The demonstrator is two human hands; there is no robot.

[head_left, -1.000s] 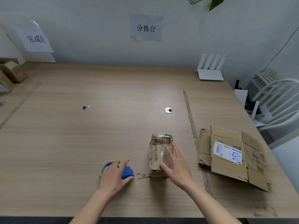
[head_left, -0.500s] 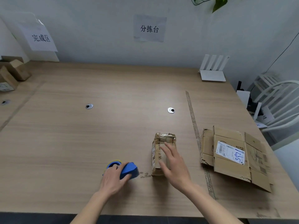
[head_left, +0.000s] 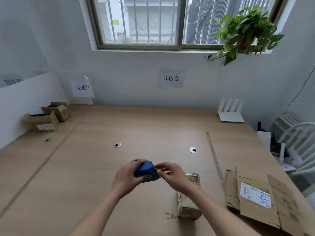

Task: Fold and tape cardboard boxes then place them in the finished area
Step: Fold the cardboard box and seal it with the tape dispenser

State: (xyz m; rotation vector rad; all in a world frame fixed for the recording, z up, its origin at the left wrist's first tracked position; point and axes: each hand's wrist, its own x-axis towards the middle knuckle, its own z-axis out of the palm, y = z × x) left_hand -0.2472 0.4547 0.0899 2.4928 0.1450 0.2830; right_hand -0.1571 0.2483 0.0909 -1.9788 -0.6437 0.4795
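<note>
My left hand (head_left: 127, 178) grips a blue tape dispenser (head_left: 147, 171) and holds it above the table. At the dispenser's toothed edge, my right hand (head_left: 173, 175) pinches the clear tape end. A small folded cardboard box (head_left: 187, 204) lies on the table below my right wrist, partly hidden by my arm. A flattened cardboard box (head_left: 252, 198) with a white label lies at the right. Two open small boxes (head_left: 48, 119) stand at the far left under a paper sign (head_left: 83, 87).
A white router (head_left: 231, 110) stands at the table's back right. A white chair (head_left: 296, 133) with clutter is beyond the right edge. A tape strip (head_left: 215, 160) runs along the table. Two cable holes (head_left: 193, 150) sit mid-table. A plant (head_left: 245, 33) hangs by the window.
My left hand has lifted the dispenser off the table. My right hand has left the small box and moved to the dispenser's tape end. The view has tilted upward.
</note>
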